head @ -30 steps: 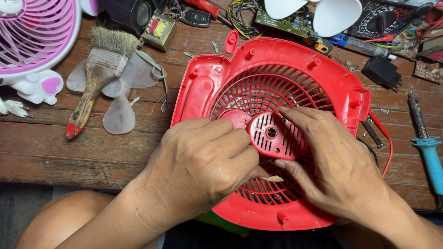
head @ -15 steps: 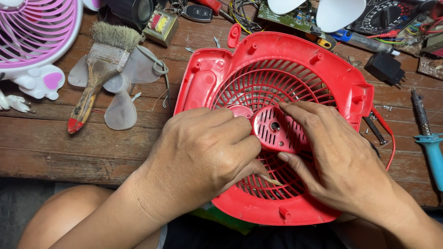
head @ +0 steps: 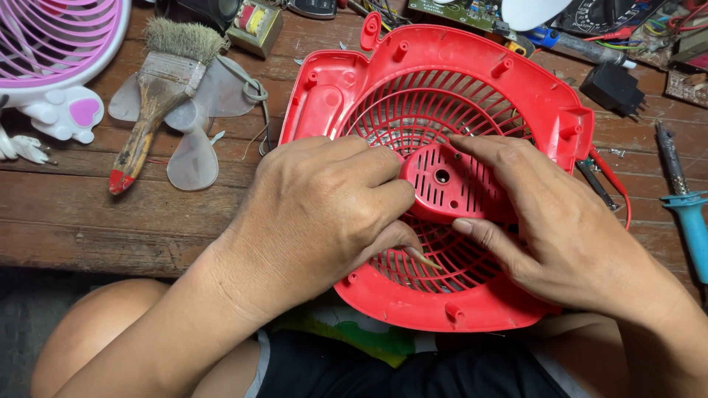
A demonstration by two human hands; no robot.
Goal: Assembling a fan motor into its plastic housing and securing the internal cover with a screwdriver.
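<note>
My left hand point(head: 317, 214) and right hand point(head: 560, 228) still pinch the red fan grille's point(head: 442, 96) round hub point(head: 450, 184), little changed. A paintbrush point(head: 158, 96) lies left on the plank table point(head: 88, 214).

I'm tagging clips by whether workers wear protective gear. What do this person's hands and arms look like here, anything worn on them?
Nothing is worn on them. The left hand and right hand are bare, with no gloves, rings, watch or wristband showing. Both forearms are bare up to the picture's edge, so no sleeves show. The fingernails are short. Further up the arms is out of view.
</note>
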